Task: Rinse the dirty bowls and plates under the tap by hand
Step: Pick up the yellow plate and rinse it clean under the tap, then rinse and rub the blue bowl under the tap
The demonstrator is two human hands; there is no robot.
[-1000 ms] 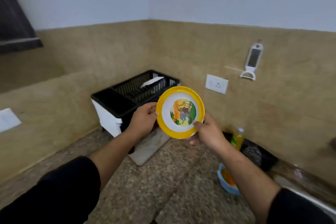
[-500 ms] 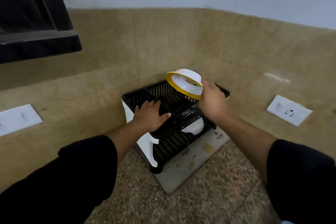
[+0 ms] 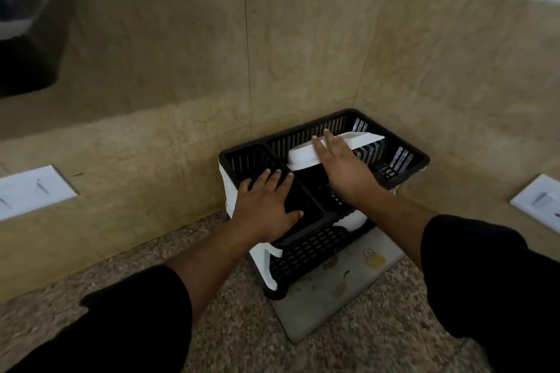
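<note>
Person sets plate (image 3: 303, 157), white underside up and tilted, into large compartment of dish rack (image 3: 419, 157) on surface (image 3: 242, 327). Right hand (image 3: 338, 162): grip wide, fingers straight across plate, thumb hidden. Left hand (image 3: 266, 206), at 8 o'clock of plate: grip wide, flat on rack. Advice: seat rim between dividers before release, brace rack.

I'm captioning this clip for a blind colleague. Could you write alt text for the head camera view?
A person's right hand lays straight fingers on a white dish lying tilted in a black dish rack, while the left hand rests flat on the rack's left compartment. The rack stands on a grey tray on a speckled counter.
</note>
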